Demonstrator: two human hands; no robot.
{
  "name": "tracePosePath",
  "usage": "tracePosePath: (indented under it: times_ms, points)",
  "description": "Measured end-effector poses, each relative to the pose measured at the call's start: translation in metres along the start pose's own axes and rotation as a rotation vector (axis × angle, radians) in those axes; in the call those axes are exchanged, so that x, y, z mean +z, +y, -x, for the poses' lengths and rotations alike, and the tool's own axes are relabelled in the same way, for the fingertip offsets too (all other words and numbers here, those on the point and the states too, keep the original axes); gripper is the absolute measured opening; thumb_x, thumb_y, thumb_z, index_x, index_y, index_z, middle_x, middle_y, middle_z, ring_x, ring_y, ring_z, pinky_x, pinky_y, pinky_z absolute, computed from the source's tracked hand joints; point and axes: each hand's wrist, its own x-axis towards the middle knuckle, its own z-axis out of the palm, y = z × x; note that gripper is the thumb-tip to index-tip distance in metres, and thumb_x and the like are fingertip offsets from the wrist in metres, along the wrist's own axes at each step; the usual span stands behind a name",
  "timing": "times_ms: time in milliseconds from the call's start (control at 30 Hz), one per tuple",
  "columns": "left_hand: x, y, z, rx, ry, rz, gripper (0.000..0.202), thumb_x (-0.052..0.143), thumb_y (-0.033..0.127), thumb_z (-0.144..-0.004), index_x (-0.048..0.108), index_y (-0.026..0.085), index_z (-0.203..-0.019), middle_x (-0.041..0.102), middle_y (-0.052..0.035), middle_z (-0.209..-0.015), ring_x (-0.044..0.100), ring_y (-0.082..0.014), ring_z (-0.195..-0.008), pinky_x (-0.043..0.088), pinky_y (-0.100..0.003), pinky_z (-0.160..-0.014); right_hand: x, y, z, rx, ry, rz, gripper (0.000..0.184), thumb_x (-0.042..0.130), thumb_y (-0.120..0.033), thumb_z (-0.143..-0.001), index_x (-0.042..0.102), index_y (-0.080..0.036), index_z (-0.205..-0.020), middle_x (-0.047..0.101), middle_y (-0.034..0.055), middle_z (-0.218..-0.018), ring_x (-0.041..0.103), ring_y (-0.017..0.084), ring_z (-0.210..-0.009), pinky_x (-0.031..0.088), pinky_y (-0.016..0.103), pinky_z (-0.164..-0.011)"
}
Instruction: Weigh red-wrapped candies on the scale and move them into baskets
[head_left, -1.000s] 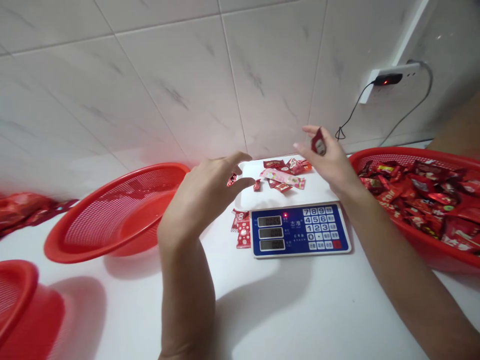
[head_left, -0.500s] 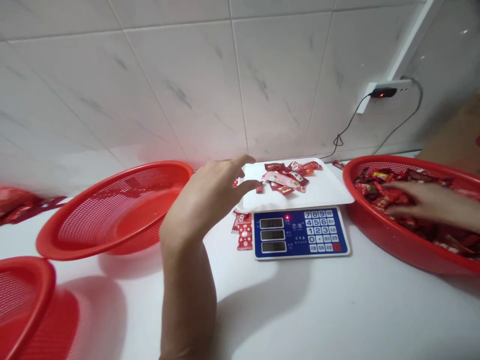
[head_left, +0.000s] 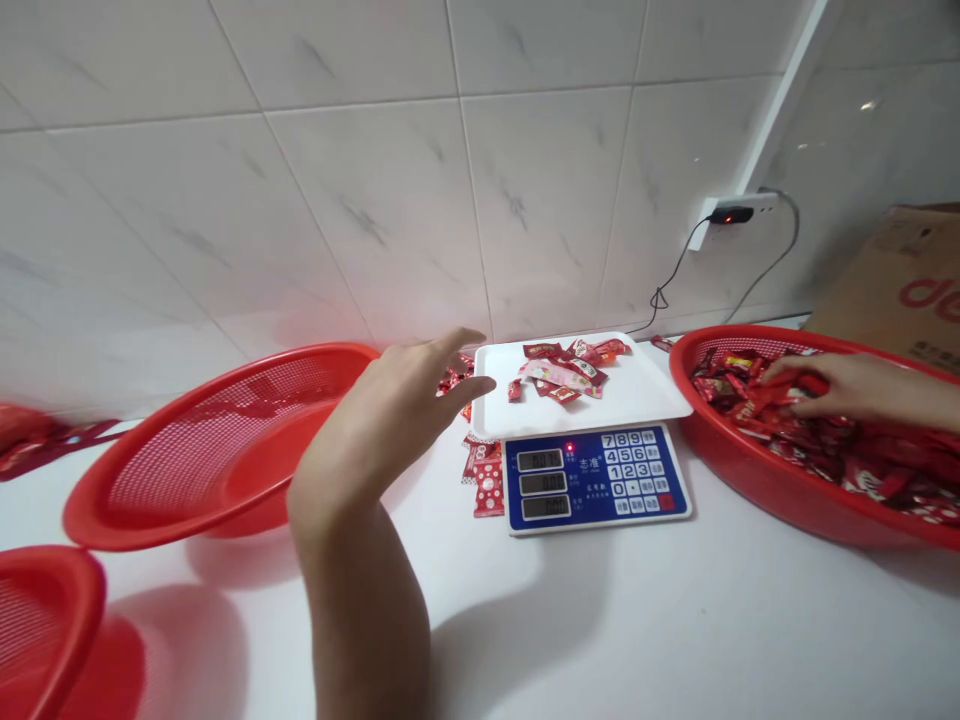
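Observation:
My left hand is held by the left edge of the scale's white tray, thumb and fingers apart, with nothing in it. Several red and pink wrapped candies lie on that tray. Below it is the blue keypad panel of the electronic scale, its small red light lit. Over at the right, my right hand reaches into a red plastic basket full of wrapped candies. Its thumb and fingers close around a red-wrapped candy; the fingertips are partly hidden among the wrappers.
Left of the scale stands a red mesh basket, and another red basket is nearer. Red packets lie beside the scale. A cardboard box stands back right. A black cable runs down from a wall socket.
My right hand has closed its fingers on a candy in the basket. My left hand stays open beside the tray. The view has tilted up slightly, showing more of the box.

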Motion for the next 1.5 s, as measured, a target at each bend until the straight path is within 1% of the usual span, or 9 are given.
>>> tracePosePath:
  times_ms: [100,167,300,433,533,733,1000,1167,1500]
  points:
    - [-0.001,-0.001,0.0,-0.011,-0.001,-0.001,0.037,0.057,0.04,-0.098,0.059,0.031,-0.134,0.077,-0.0047,-0.102,0.071,-0.0261,-0.095,0.053,-0.037,-0.076,-0.023,-0.041,0.004,0.14,0.065,0.074,0.027,0.091,-0.017,-0.046,0.073,-0.028,-0.063,0.066,0.0033,-0.061,0.057,0.019,-0.059,0.042,0.042,-0.068]
    - [-0.001,0.0,-0.001,-0.006,0.001,0.004,0.037,0.057,0.039,-0.098,0.059,0.031,-0.134,0.077,-0.005,-0.102,0.071,-0.026,-0.095,0.052,-0.037,-0.076,-0.018,-0.071,0.01,0.018,0.194,-0.186,0.032,0.094,-0.026,-0.05,0.075,-0.029,-0.076,0.068,0.0024,-0.069,0.058,0.017,-0.063,0.043,0.039,-0.067]
    - [0.003,0.004,-0.004,0.033,-0.013,-0.032,0.035,0.06,0.036,-0.098,0.061,0.029,-0.132,0.077,-0.0026,-0.096,0.069,-0.0235,-0.089,0.05,-0.034,-0.072,0.041,-0.124,0.014,-0.296,0.203,-0.8,0.048,0.092,-0.04,-0.055,0.072,-0.027,-0.096,0.069,0.0008,-0.083,0.063,0.016,-0.072,0.05,0.034,-0.066]
    - [0.004,0.006,-0.005,0.07,-0.046,-0.018,0.035,0.063,0.033,-0.099,0.061,0.029,-0.134,0.076,0.0003,-0.094,0.068,-0.0203,-0.085,0.05,-0.031,-0.072,0.109,-0.151,0.004,-0.327,-0.057,-0.728,0.04,0.088,-0.041,-0.061,0.07,-0.024,-0.092,0.069,0.0011,-0.085,0.064,0.017,-0.077,0.054,0.034,-0.071]
    - [0.005,0.006,-0.005,0.058,-0.035,0.004,0.035,0.064,0.033,-0.099,0.061,0.03,-0.134,0.077,0.0004,-0.099,0.069,-0.02,-0.088,0.05,-0.031,-0.072,0.135,-0.157,-0.004,-0.357,-0.282,-0.46,0.032,0.088,-0.038,-0.062,0.069,-0.023,-0.082,0.07,0.0015,-0.081,0.064,0.019,-0.075,0.052,0.035,-0.068]
    - [0.019,0.011,-0.016,0.1,-0.097,-0.042,0.037,0.063,0.04,-0.101,0.06,0.03,-0.136,0.077,-0.0014,-0.106,0.07,-0.0213,-0.094,0.05,-0.033,-0.075,0.135,-0.16,-0.013,-0.342,-0.28,-0.351,0.03,0.09,-0.036,-0.061,0.069,-0.023,-0.077,0.07,0.0016,-0.076,0.062,0.019,-0.07,0.048,0.035,-0.065]
    - [0.025,0.011,-0.023,0.11,-0.097,-0.118,0.038,0.059,0.045,-0.101,0.062,0.025,-0.133,0.076,-0.0047,-0.105,0.069,-0.023,-0.09,0.049,-0.035,-0.075,0.112,-0.14,-0.01,-0.345,0.238,-0.993,0.028,0.079,-0.041,-0.071,0.066,-0.023,-0.088,0.064,-0.0013,-0.077,0.061,0.014,-0.067,0.05,0.03,-0.062]
    - [0.015,0.009,-0.012,0.053,-0.051,-0.059,0.039,0.059,0.042,-0.099,0.06,0.03,-0.136,0.075,-0.0024,-0.11,0.069,-0.0223,-0.096,0.05,-0.033,-0.077,0.101,-0.135,-0.012,-0.34,0.399,-1.092,0.033,0.081,-0.047,-0.068,0.065,-0.026,-0.087,0.061,-0.0009,-0.072,0.053,0.013,-0.058,0.045,0.031,-0.051]
    - [0.015,0.009,-0.017,0.02,-0.104,-0.013,0.041,0.06,0.042,-0.098,0.061,0.027,-0.135,0.076,-0.0032,-0.109,0.07,-0.0222,-0.095,0.052,-0.035,-0.08,0.175,-0.137,-0.019,-0.428,0.484,-0.971,0.024,0.068,-0.042,-0.08,0.06,-0.025,-0.094,0.069,0.0047,-0.099,0.066,0.019,-0.094,0.055,0.038,-0.089]
